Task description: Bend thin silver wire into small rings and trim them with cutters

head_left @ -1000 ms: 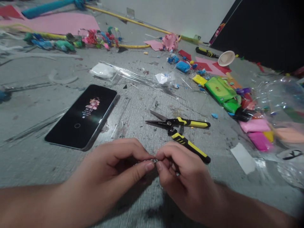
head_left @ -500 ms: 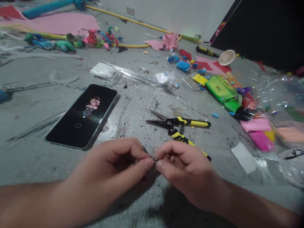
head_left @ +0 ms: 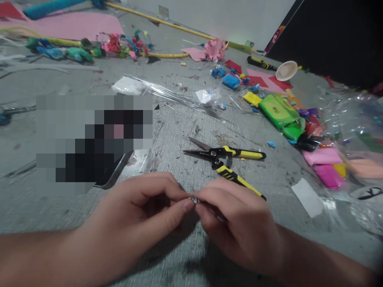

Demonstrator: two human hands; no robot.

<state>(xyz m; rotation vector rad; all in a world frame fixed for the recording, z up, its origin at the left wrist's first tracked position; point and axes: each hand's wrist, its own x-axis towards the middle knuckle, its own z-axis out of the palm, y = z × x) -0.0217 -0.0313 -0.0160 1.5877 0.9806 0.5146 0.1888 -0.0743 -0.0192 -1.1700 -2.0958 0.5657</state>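
Observation:
A small silvery piece of twisted wire [head_left: 194, 199] shows between my fingertips, low in the middle of the head view. My left hand [head_left: 140, 215] pinches it between thumb and index finger. From the other side my right hand [head_left: 239, 223] is closed at the wire's right end, its index fingertip on the wire and its thumb just below. My fingers hide the rest of the wire. Just beyond my right hand lie shears [head_left: 214, 153] with black and yellow handles, blades apart and pointing left. Past my left hand is a phone [head_left: 110, 175], mostly covered by a pixelated patch.
A bundle of thin straight wires [head_left: 179, 97] lies across the middle, near white plastic packets [head_left: 128, 85]. Coloured clay packs, one a green packet [head_left: 281, 111], crowd the right side. Farther back are a pink paper sheet [head_left: 74, 26], a paper cup [head_left: 286, 71] and a yellow rod [head_left: 167, 22].
My right hand has turned over slightly: its fingers now lie flatter and its thumb sits lower. The left hand keeps its pinch. Pixelation now covers most of the phone.

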